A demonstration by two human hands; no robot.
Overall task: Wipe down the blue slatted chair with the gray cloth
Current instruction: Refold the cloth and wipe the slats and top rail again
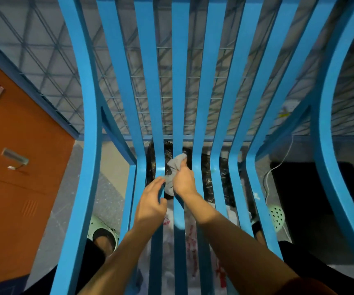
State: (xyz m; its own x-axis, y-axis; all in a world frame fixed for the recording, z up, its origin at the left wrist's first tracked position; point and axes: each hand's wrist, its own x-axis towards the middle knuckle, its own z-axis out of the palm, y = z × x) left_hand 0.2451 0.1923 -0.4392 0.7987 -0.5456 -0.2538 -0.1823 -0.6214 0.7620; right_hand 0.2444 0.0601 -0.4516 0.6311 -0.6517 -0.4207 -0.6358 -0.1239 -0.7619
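Observation:
The blue slatted chair (220, 116) fills the view, its slats running from the backrest at the top down into the seat. At the bend between back and seat, my right hand (183, 179) grips the gray cloth (175, 167) and holds it wrapped round a middle slat. Part of the cloth hangs below the hand, between the slats. My left hand (150, 201) is just left of it, fingers curled round the neighbouring slat.
An orange door (16, 167) with a metal handle stands at the left. Under the seat lie a black bag (206, 167) and a white printed plastic bag (191, 241). A white cable (278, 167) runs at the right. My feet in pale perforated clogs show beside the chair.

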